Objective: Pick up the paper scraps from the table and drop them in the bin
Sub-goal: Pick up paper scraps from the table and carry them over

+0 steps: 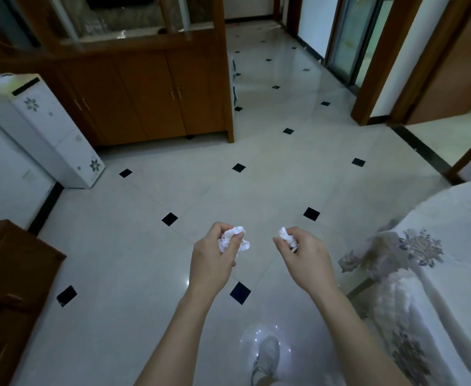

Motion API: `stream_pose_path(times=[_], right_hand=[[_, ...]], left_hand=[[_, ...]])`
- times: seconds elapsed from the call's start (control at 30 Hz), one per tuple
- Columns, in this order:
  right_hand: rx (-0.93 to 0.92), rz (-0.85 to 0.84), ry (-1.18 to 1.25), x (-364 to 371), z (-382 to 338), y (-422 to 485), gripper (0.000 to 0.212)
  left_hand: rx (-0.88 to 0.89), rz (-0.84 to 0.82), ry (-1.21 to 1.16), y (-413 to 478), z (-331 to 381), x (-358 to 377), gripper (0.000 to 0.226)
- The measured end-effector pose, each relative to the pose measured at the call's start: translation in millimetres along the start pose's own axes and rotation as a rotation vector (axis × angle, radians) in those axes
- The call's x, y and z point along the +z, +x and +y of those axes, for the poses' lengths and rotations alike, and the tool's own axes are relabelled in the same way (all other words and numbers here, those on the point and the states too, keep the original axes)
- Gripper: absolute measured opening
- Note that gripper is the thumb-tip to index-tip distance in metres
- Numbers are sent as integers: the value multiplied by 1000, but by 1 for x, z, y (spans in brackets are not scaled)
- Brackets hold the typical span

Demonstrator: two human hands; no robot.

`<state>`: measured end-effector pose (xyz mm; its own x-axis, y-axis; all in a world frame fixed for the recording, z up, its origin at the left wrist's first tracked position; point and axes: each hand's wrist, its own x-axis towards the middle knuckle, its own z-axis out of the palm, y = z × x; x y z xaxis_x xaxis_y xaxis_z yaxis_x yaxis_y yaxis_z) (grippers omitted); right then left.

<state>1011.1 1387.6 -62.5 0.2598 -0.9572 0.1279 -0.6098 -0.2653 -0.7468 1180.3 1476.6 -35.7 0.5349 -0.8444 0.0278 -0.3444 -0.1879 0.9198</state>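
My left hand (212,260) grips a crumpled white paper scrap (235,236), which sticks out past the fingers. My right hand (304,257) holds a smaller white crumpled scrap (286,235) between curled fingers and thumb. Both hands hang over the tiled floor, side by side and a little apart. The table (451,218), covered with a white floral cloth, lies at the right edge. No bin shows in this view.
A brown wooden cabinet (145,101) stands ahead on the left, with a white floral appliance (53,132) beside it. Brown furniture (8,288) sits at the lower left. My white shoe (267,355) is on the pale floor. Doorways open at the upper right.
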Motion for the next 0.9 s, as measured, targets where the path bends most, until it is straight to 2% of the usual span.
stream_pose_path(times=[0.23, 0.57, 0.73, 0.9], right_hand=[[78, 108, -81, -30, 25, 125, 44], [192, 157, -117, -58, 75, 231, 42], [257, 250, -97, -73, 104, 294, 44], [372, 312, -129, -85, 133, 378, 30]], left_hand=[[47, -88, -1, 128, 44, 65, 15], [130, -248, 9, 252, 66, 163, 16], [164, -326, -33, 328, 81, 213, 13], [208, -435, -54, 416, 105, 269, 14]])
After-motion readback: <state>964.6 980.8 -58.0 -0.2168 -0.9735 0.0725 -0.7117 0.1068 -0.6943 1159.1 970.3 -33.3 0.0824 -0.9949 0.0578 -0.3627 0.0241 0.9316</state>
